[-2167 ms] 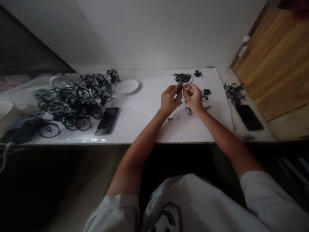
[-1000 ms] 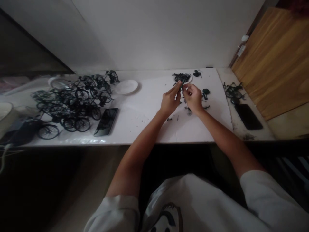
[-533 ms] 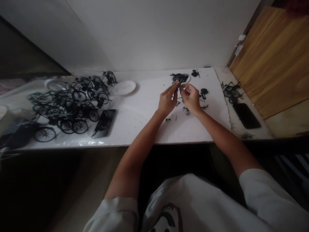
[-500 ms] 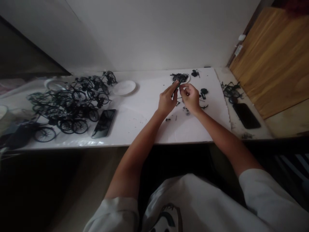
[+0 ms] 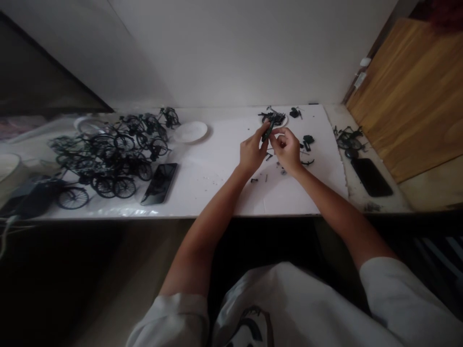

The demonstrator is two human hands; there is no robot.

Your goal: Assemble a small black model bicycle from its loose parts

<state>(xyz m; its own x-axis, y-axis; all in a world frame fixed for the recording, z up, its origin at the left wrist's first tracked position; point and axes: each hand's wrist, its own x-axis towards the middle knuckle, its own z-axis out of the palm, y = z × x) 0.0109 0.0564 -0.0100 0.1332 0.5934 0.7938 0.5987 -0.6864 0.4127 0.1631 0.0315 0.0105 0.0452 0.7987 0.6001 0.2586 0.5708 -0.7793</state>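
Slender dark piece (image 5: 268, 131) is held up over a bench (image 5: 392, 200), to the right of a round white plate (image 5: 191, 131), as a person works at it with both bare hands in a dim room. The left hand (image 5: 252, 148), right of the plate, is clamped on the piece between thumb and fingers; the right hand (image 5: 288, 149), farther right of the plate, has its fingertips drawn together against the piece's edge, though from where I stand I cannot tell whether they grip anything. Work appears partway along: the clustered model bicycles (image 5: 108, 154) left of the plate look put together, while the piece in hand, the heap of dark parts (image 5: 275, 117) well to the right of the plate and the loose parts (image 5: 308, 140) beyond it look unassembled. By count: one piece in hand; two hands; one round plate, plus one small white dish (image 5: 286, 121) under the heap; one lone bicycle (image 5: 350, 139) at the far right from the plate; one black phone (image 5: 159, 184) on the near side of the plate and one phone-like slab (image 5: 372, 177) far to its right. Bicycles in the cluster overlap too much to number, though several wheels show; the heaped and loose parts defy a sure tally.
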